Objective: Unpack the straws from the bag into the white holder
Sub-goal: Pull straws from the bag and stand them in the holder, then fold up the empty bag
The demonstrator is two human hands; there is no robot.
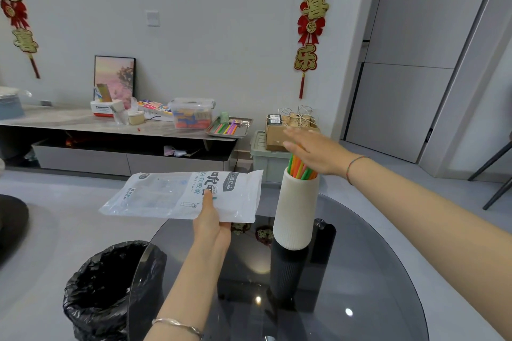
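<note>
My left hand (212, 223) pinches the lower edge of a flat, see-through plastic straw bag (166, 196) with printed lettering, held level above the table's left side. The bag looks flat, with no straws visible in it. A tall white ribbed holder (296, 213) stands on the dark glass table (374, 271). Several coloured straws (300, 169), green, orange and pink, stick out of its top. My right hand (313, 151) hovers flat over the straw tips with fingers straight; whether it touches them I cannot tell.
A bin lined with a black bag (108, 285) stands on the floor left of the table. Beyond are a low cabinet (110, 124) with boxes and a tray of more straws (228, 127), a green crate (267, 158) carrying a cardboard box, and a chair leg (496, 169) at right.
</note>
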